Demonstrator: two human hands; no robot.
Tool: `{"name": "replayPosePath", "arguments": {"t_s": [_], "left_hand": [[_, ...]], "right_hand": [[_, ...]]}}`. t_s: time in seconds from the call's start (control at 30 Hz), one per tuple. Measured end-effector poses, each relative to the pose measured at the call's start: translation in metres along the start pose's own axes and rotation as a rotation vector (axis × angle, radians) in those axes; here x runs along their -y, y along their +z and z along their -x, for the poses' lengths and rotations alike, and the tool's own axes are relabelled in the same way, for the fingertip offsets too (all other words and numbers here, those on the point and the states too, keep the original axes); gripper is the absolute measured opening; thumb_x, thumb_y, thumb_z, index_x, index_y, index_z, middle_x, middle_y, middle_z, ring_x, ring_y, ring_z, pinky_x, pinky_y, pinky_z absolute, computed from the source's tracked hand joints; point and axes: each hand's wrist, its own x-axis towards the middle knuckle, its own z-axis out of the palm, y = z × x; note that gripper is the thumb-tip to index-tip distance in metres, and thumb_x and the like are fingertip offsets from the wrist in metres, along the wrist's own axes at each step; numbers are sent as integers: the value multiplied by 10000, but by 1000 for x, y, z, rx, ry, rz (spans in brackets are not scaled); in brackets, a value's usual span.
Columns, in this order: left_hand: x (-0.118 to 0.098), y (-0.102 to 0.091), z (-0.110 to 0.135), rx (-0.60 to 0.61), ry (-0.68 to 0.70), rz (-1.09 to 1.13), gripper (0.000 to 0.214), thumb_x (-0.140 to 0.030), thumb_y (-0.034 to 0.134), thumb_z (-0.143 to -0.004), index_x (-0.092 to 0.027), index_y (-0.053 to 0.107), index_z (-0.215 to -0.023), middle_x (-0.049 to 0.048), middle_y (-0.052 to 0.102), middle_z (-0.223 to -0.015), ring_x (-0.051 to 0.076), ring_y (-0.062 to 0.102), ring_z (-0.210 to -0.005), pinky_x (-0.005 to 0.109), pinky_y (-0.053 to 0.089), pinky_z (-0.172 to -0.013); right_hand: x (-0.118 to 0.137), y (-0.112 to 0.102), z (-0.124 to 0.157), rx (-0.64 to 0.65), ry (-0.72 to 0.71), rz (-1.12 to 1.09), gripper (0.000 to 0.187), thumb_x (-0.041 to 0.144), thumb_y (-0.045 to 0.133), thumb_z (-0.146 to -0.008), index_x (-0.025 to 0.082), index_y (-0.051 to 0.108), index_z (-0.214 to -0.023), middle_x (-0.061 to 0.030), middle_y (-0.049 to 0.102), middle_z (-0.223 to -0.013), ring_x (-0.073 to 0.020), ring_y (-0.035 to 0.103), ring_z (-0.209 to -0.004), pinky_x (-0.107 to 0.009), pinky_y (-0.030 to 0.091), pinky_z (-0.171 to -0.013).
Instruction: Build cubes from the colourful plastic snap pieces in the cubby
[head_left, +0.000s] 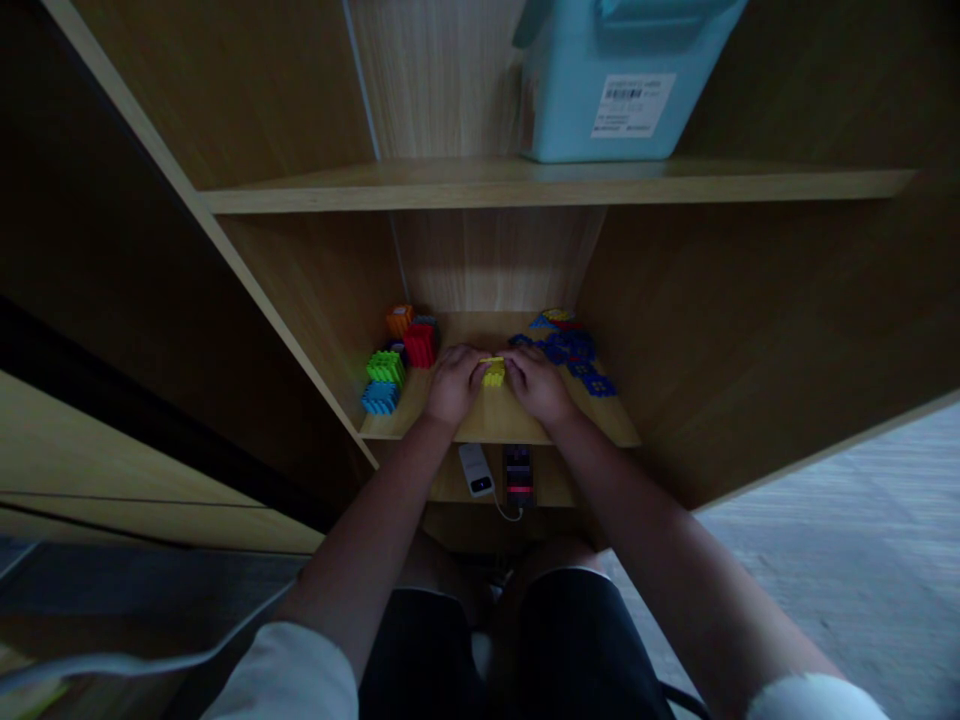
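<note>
Both hands meet over the middle of a wooden shelf board (465,422). My left hand (456,385) grips the left side of a yellow toothed plastic building piece (493,376), its fingers closed. On the opposite side, my right hand (538,384) also has its fingers closed on the yellow piece. A thin yellow edge runs between the fingertips, with a notched face below it; the fingers hide part of its shape. To the left stand toothed cubes: a red one (420,345), a green one (385,367), a blue one (381,398) and an orange one (400,319).
Dark blue flat pieces (574,350) lie at the shelf's right, with yellow and red ones behind. On a lower board, a white power bank (476,470) is cabled to a phone (518,475). A light blue bin (607,90) stands on the upper shelf (450,197).
</note>
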Motion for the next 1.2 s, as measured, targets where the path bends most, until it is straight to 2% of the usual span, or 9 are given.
{"name": "replayPosePath", "arguments": {"t_s": [0.2, 0.4, 0.57, 0.93, 1.2], "left_hand": [[-1, 0, -1, 11, -12, -27, 118, -257, 632, -1057, -217, 743, -1061, 75, 712, -1037, 250, 662, -1055, 400, 560, -953], [-1, -1, -1, 5, -22, -26, 114, -223, 635, -1047, -213, 748, -1050, 80, 710, -1063, 252, 657, -1070, 410, 560, -977], [0, 0, -1, -13, -21, -12, 66, -211, 662, -1031, -202, 725, -1013, 74, 706, -1034, 250, 656, -1049, 401, 565, -948], [-1, -1, -1, -8, -43, 21, 57, -161, 676, -1001, -213, 701, -996, 75, 695, -1053, 250, 658, -1066, 404, 565, -953], [-1, -1, -2, -16, -48, -6, 43, -236, 698, -1012, -214, 689, -1048, 70, 718, -1056, 260, 661, -1065, 413, 549, -974]], "right_hand": [[4, -2, 1, 15, 26, -24, 248, 419, 556, -1079, 262, 708, -1197, -97, 769, -1130, -285, 691, -1073, -463, 547, -989], [0, 0, 1, 34, 53, -37, 262, 428, 525, -1094, 255, 710, -1162, -89, 778, -1093, -271, 702, -1032, -441, 548, -955], [2, -1, 0, 23, 55, -81, 253, 439, 545, -1084, 256, 710, -1144, -66, 769, -1016, -247, 704, -942, -411, 551, -898], [3, -2, 0, 5, 82, -142, 243, 476, 581, -1058, 264, 694, -1094, -55, 739, -987, -230, 685, -898, -389, 552, -847], [1, -2, 2, 4, 116, -144, 284, 475, 490, -1097, 263, 679, -1106, -64, 757, -996, -242, 712, -926, -389, 558, -851]]}}
